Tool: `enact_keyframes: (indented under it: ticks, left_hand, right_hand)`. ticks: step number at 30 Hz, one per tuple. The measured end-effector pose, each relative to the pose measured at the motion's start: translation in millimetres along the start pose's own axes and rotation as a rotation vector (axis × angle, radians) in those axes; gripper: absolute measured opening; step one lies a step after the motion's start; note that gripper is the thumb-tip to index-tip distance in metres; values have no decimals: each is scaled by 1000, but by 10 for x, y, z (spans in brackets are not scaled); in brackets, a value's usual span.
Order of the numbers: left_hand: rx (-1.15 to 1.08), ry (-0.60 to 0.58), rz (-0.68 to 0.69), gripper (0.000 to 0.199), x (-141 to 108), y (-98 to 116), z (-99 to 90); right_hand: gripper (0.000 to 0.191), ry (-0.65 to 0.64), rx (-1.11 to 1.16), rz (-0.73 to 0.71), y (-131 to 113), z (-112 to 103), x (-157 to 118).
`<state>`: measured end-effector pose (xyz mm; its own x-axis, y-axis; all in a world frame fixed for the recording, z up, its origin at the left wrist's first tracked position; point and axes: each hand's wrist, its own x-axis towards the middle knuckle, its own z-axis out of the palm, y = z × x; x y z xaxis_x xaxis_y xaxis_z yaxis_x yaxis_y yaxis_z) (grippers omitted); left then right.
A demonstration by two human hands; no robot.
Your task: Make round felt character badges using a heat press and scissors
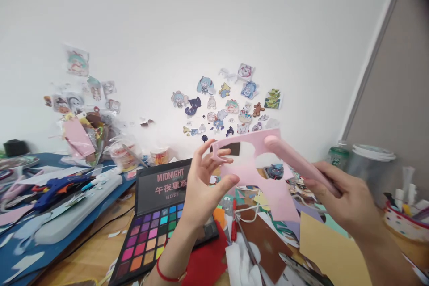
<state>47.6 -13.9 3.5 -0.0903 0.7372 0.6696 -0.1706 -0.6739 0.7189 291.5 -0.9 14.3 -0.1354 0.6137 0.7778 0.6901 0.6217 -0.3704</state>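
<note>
A thin pink sheet (281, 196) with large rounded cutouts is raised above the cluttered table. My right hand (348, 196) grips a thick pink tool (301, 161) with a rounded end. That end overlaps the sheet's upper right part; whether it touches the sheet is unclear. Beside the sheet's left edge is my left hand (208, 178), fingers curved and apart from the thumb, with no firm hold on the sheet visible. Behind my left forearm lies an open makeup palette (144, 241) with many coloured pans.
Brown card (268, 241), red sheet (208, 259) and yellow paper (331, 250) cover the table front. At left are a blue glue gun (56, 192) and white power strip (80, 210). A lidded bucket (372, 174) and pen basket (405, 223) stand right. Stickers cover the wall.
</note>
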Motion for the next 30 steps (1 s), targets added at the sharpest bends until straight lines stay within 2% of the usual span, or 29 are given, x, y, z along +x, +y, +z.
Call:
enact_keyframes:
  ticks: [2,4,7,10,13,16,20,22,26,30]
  left_hand:
    - [-24,23,-117,70,18,-61,17]
    - [-124,37,-261,69,11,-114,62]
    - [-504,30,-424,60,-35,-150,170]
    - [-808,59,-563,36,-76,-153,263]
    - [-906,207,-611,8,-70,-141,296]
    - [-873,338,-565,6,-27,-123,261]
    - [-769,397,-478,2,47,-125,129]
    - [-670,394,-413,8,77,-146,49]
    - [-417,410,-271,15,109,-168,-74]
    - [-149,378,-231,17,110,-112,-152]
  right_hand:
    - [29,-28,198,142,-41,127,3]
    - [31,-56,375,220,-86,273,1]
    - [33,-72,538,284,-135,483,-20]
    - [35,-77,662,351,-143,643,-51]
    - [32,-45,818,453,-117,720,-62]
    - [33,9,1057,596,-79,699,-36]
    - [40,22,1326,734,-27,596,40]
    - [42,-58,1374,761,0,568,68]
    - [45,-354,1273,771,-10,600,41]
    - [44,-482,1059,609,-124,663,-40]
